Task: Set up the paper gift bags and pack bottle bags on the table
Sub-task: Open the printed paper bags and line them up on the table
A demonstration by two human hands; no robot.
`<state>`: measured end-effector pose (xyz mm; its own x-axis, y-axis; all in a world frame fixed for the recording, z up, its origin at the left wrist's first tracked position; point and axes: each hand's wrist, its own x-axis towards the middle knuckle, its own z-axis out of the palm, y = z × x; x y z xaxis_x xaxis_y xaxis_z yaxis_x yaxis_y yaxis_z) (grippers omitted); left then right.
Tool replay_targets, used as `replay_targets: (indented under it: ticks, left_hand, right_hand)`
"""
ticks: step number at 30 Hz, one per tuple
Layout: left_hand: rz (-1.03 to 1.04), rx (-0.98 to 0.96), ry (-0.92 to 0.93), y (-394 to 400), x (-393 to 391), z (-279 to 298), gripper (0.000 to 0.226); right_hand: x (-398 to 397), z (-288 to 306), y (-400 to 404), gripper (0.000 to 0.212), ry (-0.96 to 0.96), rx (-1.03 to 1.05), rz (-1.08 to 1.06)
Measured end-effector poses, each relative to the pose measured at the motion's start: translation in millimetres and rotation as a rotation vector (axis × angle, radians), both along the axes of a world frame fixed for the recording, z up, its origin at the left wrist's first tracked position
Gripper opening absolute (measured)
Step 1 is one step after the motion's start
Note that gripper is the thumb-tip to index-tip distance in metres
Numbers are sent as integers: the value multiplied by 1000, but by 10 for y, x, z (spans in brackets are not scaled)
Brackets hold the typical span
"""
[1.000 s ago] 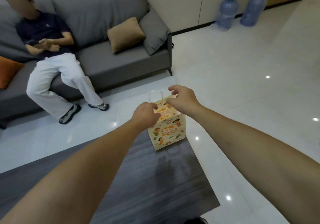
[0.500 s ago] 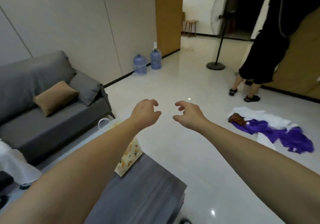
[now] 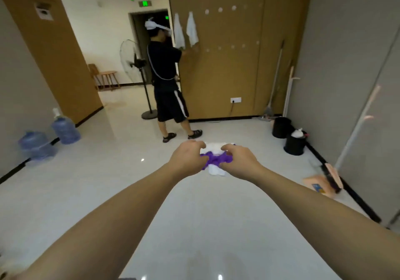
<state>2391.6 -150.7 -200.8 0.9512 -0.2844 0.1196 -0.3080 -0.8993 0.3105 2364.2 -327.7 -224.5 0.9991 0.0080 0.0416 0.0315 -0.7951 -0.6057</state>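
Purple and white soft fabric, lying in a crumpled heap (image 3: 214,160) on the glossy white tiled floor (image 3: 108,193), sits directly beyond our two outstretched hands. We judge this heap to be the bottle bags named in the task, though the frame does not show its form clearly enough to confirm.

Our left hand (image 3: 187,157) and right hand (image 3: 239,160) are extended side by side, fingers loosely curled. They overlap the heap in the view, but we cannot tell whether they touch it or merely hover in front of it; we see nothing gripped in either. The paper gift bags and the table are not in view.

Handling assessment: the fabric looks light, limp and non-fragile. It will sag and trail if lifted by one edge, so we would gather it at the middle with both hands, bunching the loose white ends inward. Slip risk appears low.

Surroundings noted: a person in black clothing (image 3: 167,78) stands well beyond the heap, facing a tan wall panel (image 3: 233,74). Two blue water jugs (image 3: 65,129) stand at far left; two black bins (image 3: 294,144) stand at right.
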Motion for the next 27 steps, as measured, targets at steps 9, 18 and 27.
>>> replay_targets:
  ticks: [9,18,27]
  left_hand:
    - [-410,31,101,-3101,-141,-297,46]
    - [-885,105,104,-5358,-751,-473,48]
    - [-1248,97,58,-6915,-932,-451,53]
  right_hand:
    - [-933,-149,-2995,60,94,1,-442]
    - [-2046,-268,-4584,58,115,20,-852]
    - [-2440,-229,-5517,60,65,26,-1223]
